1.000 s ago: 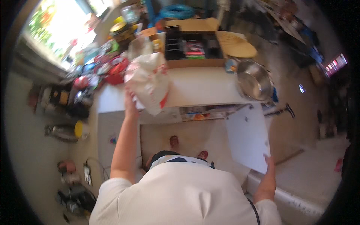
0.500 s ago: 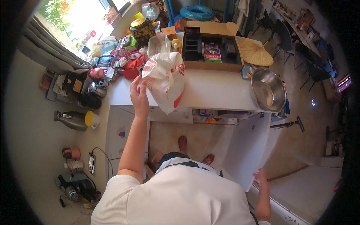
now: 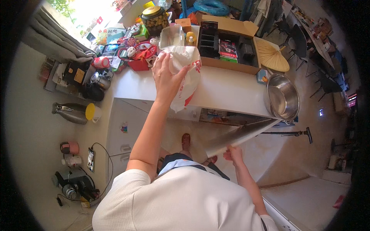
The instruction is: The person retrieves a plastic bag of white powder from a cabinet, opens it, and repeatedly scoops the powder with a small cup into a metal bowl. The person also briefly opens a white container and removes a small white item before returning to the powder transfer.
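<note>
My left hand reaches over the counter and lies across the upper part of a white plastic bag with red print. Its thumb and fingers are bent round the bag, which hangs partly over the counter's front edge. What the bag contains is hidden. Low on the right, my right hand is at the free edge of a cabinet door, fingers curled against it. The door stands partly open below the counter. Items show on the shelf inside.
On the counter stand a steel basin, an open cardboard box, a woven fan, a clear container, a lidded jar and a red basket. A walking stick is beyond the door.
My left hand has moved from the bag's left side onto its upper part. The cabinet door has swung toward the cabinet, and my right hand has moved left and forward with its edge.
</note>
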A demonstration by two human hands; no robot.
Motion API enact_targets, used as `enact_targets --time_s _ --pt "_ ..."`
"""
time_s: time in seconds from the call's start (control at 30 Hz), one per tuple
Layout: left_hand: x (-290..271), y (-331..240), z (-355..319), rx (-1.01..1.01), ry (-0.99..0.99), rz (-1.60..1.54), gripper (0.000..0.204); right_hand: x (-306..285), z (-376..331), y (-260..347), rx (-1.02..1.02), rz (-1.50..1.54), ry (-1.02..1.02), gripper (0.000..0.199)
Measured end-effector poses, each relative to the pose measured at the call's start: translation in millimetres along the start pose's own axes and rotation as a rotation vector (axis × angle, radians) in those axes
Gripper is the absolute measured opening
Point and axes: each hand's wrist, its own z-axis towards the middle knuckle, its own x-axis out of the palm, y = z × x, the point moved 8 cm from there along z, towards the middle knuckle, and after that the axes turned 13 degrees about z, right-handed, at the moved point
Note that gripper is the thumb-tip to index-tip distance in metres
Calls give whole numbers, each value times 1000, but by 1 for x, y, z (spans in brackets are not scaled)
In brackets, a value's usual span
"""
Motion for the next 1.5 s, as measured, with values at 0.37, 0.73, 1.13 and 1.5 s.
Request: enact_targets --time_s 0.37,0.73,1.13,1.5 --pt "7 15 15 -46 186 -219 59 53 65 46 -2 78 85 52" --pt "4 20 9 -53 56 -310 42 91 84 77 -82 165 90 55" --pt "-5 15 4 -76 -139 -182 41 240 -163 404 -1067 -389 627 19" --pt "-4 4 1 -82 -203 -106 35 342 -161 448 -1330 -1110 572 22"
